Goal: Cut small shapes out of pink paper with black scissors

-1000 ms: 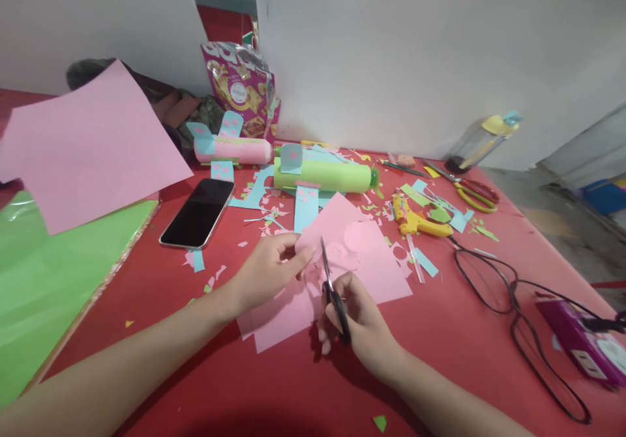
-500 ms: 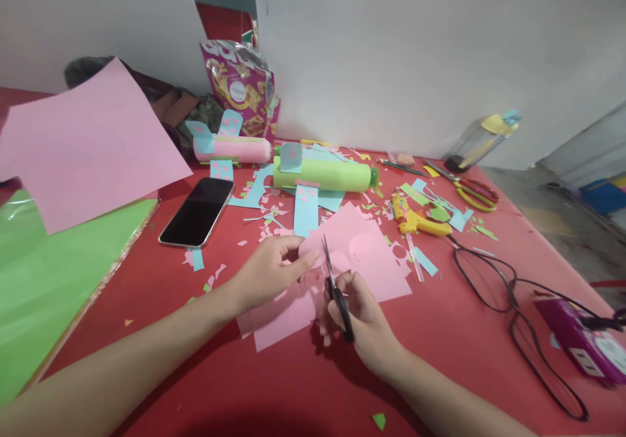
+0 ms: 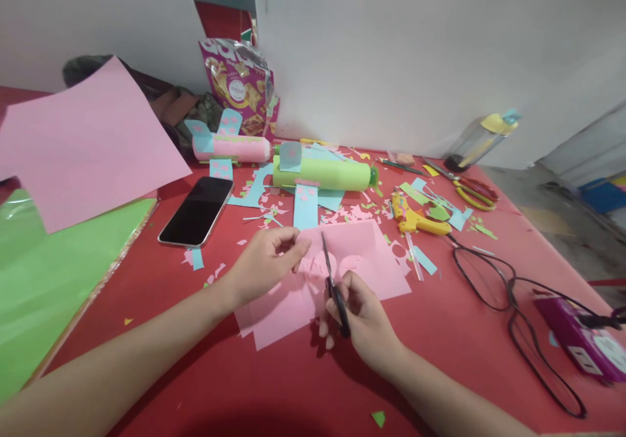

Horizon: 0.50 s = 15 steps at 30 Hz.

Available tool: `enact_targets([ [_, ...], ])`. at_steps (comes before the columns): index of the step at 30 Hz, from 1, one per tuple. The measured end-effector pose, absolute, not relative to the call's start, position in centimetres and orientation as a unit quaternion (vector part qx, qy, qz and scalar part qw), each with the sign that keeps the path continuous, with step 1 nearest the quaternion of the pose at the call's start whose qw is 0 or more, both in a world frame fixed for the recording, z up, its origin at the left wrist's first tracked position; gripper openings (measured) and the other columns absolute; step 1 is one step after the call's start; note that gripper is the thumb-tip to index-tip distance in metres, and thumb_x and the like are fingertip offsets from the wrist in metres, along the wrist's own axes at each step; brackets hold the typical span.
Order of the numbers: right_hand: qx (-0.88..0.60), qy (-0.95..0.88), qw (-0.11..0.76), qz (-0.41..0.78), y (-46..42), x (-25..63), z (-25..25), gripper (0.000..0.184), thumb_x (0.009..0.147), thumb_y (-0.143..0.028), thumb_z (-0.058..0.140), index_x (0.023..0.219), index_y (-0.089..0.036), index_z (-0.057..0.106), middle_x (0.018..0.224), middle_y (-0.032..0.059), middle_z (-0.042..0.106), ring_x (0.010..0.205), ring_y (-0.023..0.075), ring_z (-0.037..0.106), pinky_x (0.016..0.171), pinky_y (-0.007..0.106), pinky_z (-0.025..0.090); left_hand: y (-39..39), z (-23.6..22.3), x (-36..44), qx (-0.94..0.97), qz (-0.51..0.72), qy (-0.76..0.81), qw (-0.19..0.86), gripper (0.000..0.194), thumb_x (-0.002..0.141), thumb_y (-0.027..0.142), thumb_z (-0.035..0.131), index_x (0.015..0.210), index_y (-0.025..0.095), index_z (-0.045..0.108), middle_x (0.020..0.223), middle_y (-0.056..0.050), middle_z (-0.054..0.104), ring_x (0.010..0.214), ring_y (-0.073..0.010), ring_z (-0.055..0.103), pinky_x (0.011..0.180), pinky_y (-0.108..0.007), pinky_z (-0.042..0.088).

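Note:
My right hand (image 3: 364,310) is wrapped round the handles of a pair of black-handled scissors (image 3: 338,306). The blades point away from me, over a sheet of pink paper (image 3: 374,244) with rounded cut shapes in it. At the paper's left edge is my left hand (image 3: 267,261), its thumb and fingers pinching it. Under both hands lie more pink sheets (image 3: 274,329). Just beyond the paper lies a light green paper-covered tube (image 3: 337,175) with blue fins and a green cap end.
On the left are a phone (image 3: 198,210), a large pink sheet (image 3: 92,143) and a green pack (image 3: 63,280). To the right lie a yellow glue gun (image 3: 423,222), its cord, a purple power strip (image 3: 577,339) and other scissors (image 3: 474,192). A pink tube (image 3: 239,148) and a snack bag (image 3: 239,88) stand behind.
The pink paper has turned and dropped flatter, its raised peak gone. My left hand has shifted slightly left and up. The scissors stay in my right hand, nearly in place.

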State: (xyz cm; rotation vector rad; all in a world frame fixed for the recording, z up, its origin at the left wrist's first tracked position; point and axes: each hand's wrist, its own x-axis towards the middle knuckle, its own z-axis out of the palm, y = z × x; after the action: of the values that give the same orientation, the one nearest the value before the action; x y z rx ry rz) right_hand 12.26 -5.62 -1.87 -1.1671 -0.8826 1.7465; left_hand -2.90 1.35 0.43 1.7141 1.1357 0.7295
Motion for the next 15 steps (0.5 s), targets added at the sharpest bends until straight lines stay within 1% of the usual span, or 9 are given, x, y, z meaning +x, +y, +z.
enact_targets([
  [3,-0.455,-0.345,0.419,0.706,-5.56,12.29,-1.82,0.037,0.067,-0.033,0.062,0.063,-0.021,0.027,0.041,-0.0116,0.051,0.031,0.007,0.051,0.031,0.017,0.042,1.36,0.44,-3.04,0.701,0.29,0.46,0.461,0.031,0.08,0.03,0.04,0.052,0.017,0.039,0.048,0.005,0.042,0.046,-0.0073,0.041,0.048,-0.02,0.033],
  [7,-0.441,-0.339,0.423,0.715,-5.48,12.28,-1.96,0.04,0.064,-0.037,0.065,0.063,-0.021,0.028,0.043,-0.0123,0.05,0.03,0.0068,0.051,0.031,0.015,0.038,1.35,0.49,-3.04,0.713,0.277,0.459,0.452,0.03,0.079,0.029,0.039,0.052,0.017,0.038,0.049,0.005,0.04,0.047,-0.0074,0.04,0.048,-0.02,0.033],
  [11,-0.419,-0.349,0.427,0.721,-5.44,12.27,-2.22,0.041,0.064,-0.041,0.064,0.065,-0.022,0.028,0.047,-0.0099,0.055,0.032,0.0074,0.051,0.032,0.018,0.04,1.35,0.57,-2.88,0.738,0.246,0.457,0.432,0.031,0.079,0.031,0.038,0.051,0.017,0.037,0.049,0.005,0.037,0.047,-0.0076,0.037,0.047,-0.02,0.031],
  [15,-0.404,-0.358,0.441,0.716,-5.45,12.44,-2.33,0.039,0.064,-0.041,0.066,0.067,-0.021,0.032,0.053,-0.0078,0.057,0.041,0.0068,0.053,0.038,0.018,0.041,1.39,0.65,-2.83,0.755,0.231,0.44,0.428,0.031,0.078,0.031,0.039,0.051,0.017,0.033,0.049,0.006,0.032,0.048,-0.007,0.033,0.047,-0.02,0.028],
])
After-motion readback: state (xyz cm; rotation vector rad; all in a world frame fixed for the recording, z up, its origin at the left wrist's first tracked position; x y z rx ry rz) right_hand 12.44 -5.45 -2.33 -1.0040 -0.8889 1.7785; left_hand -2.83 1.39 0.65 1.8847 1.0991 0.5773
